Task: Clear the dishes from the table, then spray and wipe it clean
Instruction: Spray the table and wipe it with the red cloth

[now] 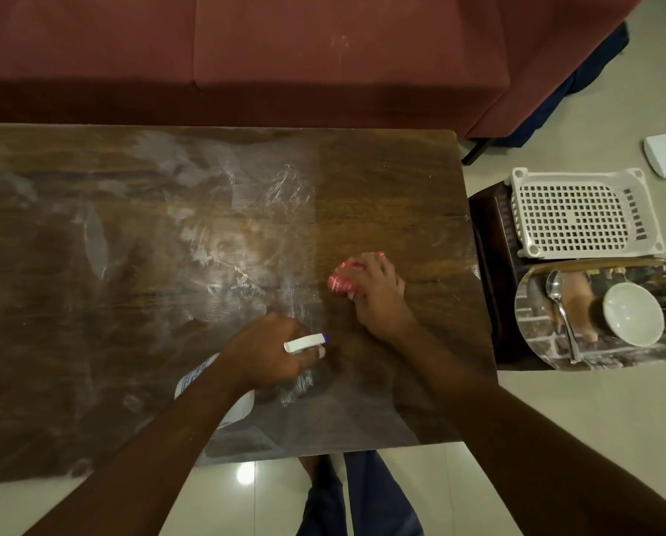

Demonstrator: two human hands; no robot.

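On table [381,179], left hand [263,352] grips spray bottle [304,343]; right hand [378,290] presses cloth [343,278].

Wooden table [381,179], smeared wet streaks, pink cloth [343,278] on it

Both hands are over the surface [91,303]: the left hand [269,352] grips a spray bottle [223,388], and just right of it the right hand [378,292] presses a cloth [343,278]. Far right of them, off the surface, a tray [536,342] carries a bowl [632,314] and spoon [561,307], a basket [582,212] behind it.
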